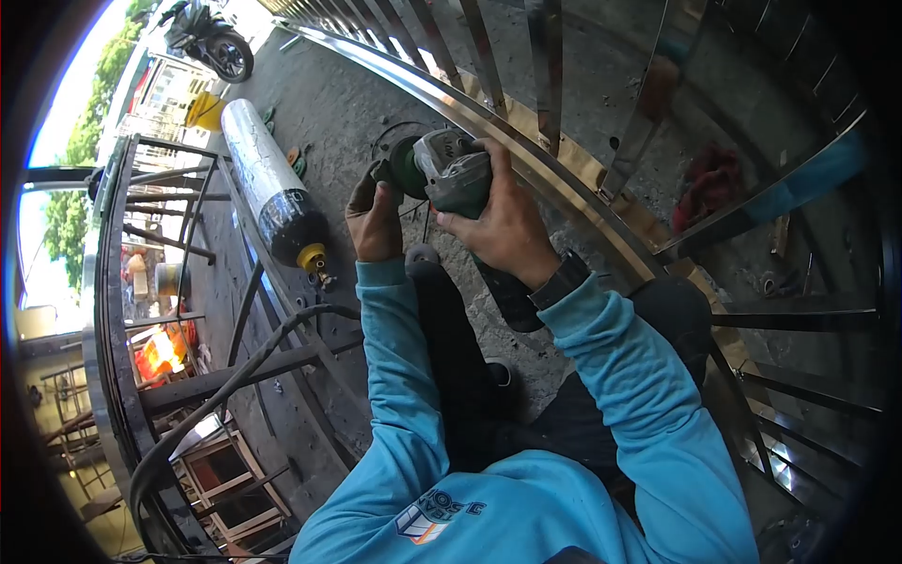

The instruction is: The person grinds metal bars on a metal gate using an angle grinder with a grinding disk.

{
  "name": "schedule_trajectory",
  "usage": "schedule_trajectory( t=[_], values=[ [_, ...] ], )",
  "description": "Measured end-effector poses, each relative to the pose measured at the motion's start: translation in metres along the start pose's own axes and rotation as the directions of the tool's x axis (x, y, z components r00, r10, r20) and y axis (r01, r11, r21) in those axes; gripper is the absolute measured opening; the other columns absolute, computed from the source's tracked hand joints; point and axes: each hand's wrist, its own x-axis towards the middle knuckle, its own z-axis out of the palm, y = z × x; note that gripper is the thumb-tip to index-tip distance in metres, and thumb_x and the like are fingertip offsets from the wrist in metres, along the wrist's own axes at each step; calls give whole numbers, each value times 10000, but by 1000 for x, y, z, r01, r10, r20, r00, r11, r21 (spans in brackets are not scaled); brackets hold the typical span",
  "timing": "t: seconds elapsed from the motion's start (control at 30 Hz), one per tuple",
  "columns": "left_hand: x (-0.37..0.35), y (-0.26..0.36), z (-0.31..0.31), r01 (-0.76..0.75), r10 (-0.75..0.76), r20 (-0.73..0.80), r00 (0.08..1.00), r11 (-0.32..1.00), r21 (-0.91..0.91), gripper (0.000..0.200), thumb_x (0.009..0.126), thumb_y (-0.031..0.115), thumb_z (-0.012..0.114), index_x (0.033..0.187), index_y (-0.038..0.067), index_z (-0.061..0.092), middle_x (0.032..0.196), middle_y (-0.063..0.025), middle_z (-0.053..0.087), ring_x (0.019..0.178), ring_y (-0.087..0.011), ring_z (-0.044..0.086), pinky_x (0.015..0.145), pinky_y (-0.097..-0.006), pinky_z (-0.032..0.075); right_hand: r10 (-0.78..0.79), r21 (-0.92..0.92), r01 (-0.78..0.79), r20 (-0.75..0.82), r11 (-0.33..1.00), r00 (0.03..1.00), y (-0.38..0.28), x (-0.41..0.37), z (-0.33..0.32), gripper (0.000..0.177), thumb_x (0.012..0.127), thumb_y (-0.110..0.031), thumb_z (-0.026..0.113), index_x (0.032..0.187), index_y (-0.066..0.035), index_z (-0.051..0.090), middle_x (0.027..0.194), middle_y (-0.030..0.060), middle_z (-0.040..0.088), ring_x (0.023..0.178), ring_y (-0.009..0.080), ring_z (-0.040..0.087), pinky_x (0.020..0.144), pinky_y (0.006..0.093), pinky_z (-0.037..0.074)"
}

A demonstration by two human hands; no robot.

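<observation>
A grey and green angle grinder (442,169) is held in front of me above the concrete floor. My right hand (507,221) wraps around its grey body from the right. My left hand (374,214) is closed at the green head end of the tool, fingers on the disc side. Both arms wear light blue sleeves, and a dark watch sits on my right wrist. The grinder is next to a curved polished steel rail (526,150) with upright bars.
A black and silver gas cylinder (272,188) with a yellow valve lies on the floor to the left. A dark metal gate frame (160,282) and a hose lie further left. A motorbike (211,42) stands at the top left. A red cloth (709,183) lies behind the bars.
</observation>
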Motion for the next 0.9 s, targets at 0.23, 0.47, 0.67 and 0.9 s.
schedule_trajectory(
  t=[0.23, 0.47, 0.67, 0.9],
  values=[
    [-2, 9, -3, -23, 24, -15, 1000, 993, 116, 379, 947, 33, 721, 1304, -67, 638, 1207, -148, 719, 1081, -225, 691, 975, -349, 537, 86, -29, -85, 33, 996, 996, -2, -2, 6, 916, 770, -216, 848, 1465, -110, 261, 1065, 295, 684, 977, 477, 702, 867, 529, 568],
    [1, 18, -1, -31, 36, -18, 999, 977, 210, 413, 943, 23, 721, 1329, -82, 620, 1165, -149, 729, 1034, -207, 698, 940, -332, 548, 67, -94, -57, 100, 994, 993, -6, -4, -3, 922, 769, -226, 826, 1467, -116, 233, 947, 295, 707, 857, 505, 712, 777, 576, 578],
    [1, 39, -12, 23, -66, 133, 989, 954, 300, 438, 931, 18, 734, 1342, -79, 616, 1153, -140, 730, 997, -182, 691, 910, -306, 548, 170, -110, -150, 197, 983, 966, -17, -7, -17, 904, 767, -190, 845, 1469, -144, 276, 1121, 289, 675, 1030, 480, 696, 898, 521, 565],
    [-15, 53, 11, 64, -229, 232, 945, 829, 556, 435, 946, 29, 707, 1356, -79, 609, 1174, -106, 693, 1045, -155, 669, 912, -284, 532, 132, -157, -124, 44, 980, 990, 0, 4, -23, 910, 781, -204, 820, 1473, -110, 235, 1002, 328, 690, 933, 507, 701, 848, 568, 562]
  ],
)
